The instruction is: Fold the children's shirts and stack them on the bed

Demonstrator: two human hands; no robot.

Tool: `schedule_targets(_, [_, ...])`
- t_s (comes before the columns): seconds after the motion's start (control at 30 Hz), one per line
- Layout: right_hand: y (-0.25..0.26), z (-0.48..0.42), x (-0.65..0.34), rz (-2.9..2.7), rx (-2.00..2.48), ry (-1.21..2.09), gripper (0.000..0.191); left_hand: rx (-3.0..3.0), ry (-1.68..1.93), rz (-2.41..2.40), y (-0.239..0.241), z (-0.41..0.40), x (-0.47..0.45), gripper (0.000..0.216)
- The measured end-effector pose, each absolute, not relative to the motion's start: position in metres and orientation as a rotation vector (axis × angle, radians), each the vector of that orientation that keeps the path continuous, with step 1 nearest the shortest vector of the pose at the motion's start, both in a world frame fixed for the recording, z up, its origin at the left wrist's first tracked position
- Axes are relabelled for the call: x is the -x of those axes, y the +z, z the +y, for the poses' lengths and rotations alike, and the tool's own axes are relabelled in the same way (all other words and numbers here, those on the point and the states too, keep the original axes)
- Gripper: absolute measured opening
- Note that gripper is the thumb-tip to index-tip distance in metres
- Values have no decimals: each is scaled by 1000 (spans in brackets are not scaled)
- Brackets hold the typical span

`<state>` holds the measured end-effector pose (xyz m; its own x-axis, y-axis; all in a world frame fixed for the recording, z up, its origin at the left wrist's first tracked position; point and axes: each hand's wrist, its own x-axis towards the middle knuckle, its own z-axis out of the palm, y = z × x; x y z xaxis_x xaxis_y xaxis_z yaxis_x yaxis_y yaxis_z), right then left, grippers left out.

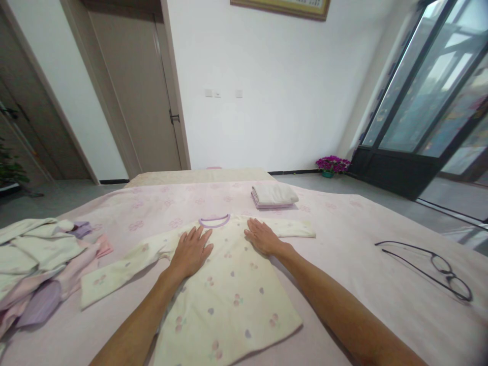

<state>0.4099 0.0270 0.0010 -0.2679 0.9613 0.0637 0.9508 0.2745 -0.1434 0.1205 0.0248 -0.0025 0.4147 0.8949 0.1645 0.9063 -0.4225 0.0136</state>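
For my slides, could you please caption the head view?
Left hand and right hand rest on a spread-out patterned shirt.

A plain room with a white wall (282,112) and daylit glass panels (419,96) on the right.
A grey-brown door (129,86) with a dark handle (174,118) stands left of centre, another door (26,101) at the far left near a leafy plant (11,165). Wall plates (208,93) sit below a gold-edged picture frame (280,7), cut off by the view. A dark baseboard (295,172) meets the grey floor (303,179), where purple flowers (332,163) stand in a green pot (327,174).
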Motion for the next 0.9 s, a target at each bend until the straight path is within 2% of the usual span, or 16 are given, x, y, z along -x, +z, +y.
schedule_targets(0.37, [-13, 0, -535, -2037, 2339, -115, 65, 2586, -227, -1657, 2, 21, -122, 55])
schedule_targets(0.53, [-2, -10, -546, -1867, 2457, -183, 58, 2577, -205, -1657, 4, 19, -123, 54])
schedule_targets(0.63, [12, -16, -518, -1858, 2331, -334, 48, 2574, -210, -1646, 5, 19, -123, 55])
schedule_targets(0.77, [23, -27, -482, -2117, 1991, -237, 36, 2571, -211, -1642, 5, 19, -122, 55])
schedule_targets(0.9, [25, -33, -481, -2138, 2022, -225, 28, 2577, -227, -1653, 4, 19, -123, 54])
